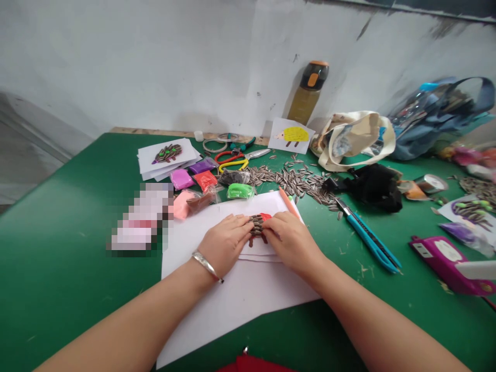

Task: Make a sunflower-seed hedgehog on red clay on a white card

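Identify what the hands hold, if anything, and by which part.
The left hand touches the left side of the sunflower-seed figure, the right hand its reddish right end; gripping or mere pressing cannot be told apart.

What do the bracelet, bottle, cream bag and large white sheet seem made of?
Bracelet: probably metal, polished; it gleams silver.
Bottle: likely smooth plastic, perhaps glass; its yellowish body looks see-through.
Cream bag: probably matt cloth; its straps curve softly.
Large white sheet: likely paper, smooth, matt; thin, crisp edges.
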Demonstrator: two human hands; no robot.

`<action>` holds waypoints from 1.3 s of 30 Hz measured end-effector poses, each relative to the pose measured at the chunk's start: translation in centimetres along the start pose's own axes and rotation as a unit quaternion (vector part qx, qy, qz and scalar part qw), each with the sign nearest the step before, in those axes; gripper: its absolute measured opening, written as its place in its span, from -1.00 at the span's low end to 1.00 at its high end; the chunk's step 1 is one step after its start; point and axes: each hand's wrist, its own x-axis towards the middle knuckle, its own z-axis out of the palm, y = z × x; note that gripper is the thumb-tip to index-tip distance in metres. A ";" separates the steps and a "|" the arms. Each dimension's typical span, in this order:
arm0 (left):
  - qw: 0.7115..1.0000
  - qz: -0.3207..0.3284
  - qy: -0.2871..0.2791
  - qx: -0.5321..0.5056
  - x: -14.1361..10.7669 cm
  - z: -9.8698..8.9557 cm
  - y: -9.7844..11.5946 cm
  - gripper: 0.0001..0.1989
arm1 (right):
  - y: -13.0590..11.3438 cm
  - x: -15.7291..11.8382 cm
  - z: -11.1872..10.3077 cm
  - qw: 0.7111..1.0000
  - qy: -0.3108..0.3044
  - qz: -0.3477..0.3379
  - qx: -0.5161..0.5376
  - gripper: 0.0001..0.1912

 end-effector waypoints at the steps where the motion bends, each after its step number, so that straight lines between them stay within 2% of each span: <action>1: 1.000 0.001 0.001 0.000 0.0 0.0 0.0 -0.74 | 0.0 0.0 0.0 1.000 0.000 0.001 0.000 -0.78; 8: 1.000 -0.001 -0.002 -0.002 0.0 0.0 0.0 -0.73 | 0.2 0.0 0.1 1.000 -0.006 0.004 0.004 -0.79; 13: 1.000 -0.004 -0.018 0.001 0.0 0.0 0.0 -0.72 | 0.4 -0.2 -0.7 1.000 -0.015 0.012 -0.001 -0.85; 18: 1.000 -0.006 -0.020 -0.008 -0.1 0.0 -0.1 -0.71 | 0.4 -0.4 -1.3 0.999 -0.017 0.008 -0.037 -0.78; 23: 1.000 -0.010 -0.025 -0.002 -0.1 0.0 -0.1 -0.71 | 0.4 -0.5 -0.9 0.997 -0.038 -0.006 -0.066 -0.76; 39: 1.000 0.000 -0.008 0.010 -0.1 0.0 0.1 -0.74 | 0.5 -0.1 -0.2 0.997 -0.012 0.000 -0.079 -0.75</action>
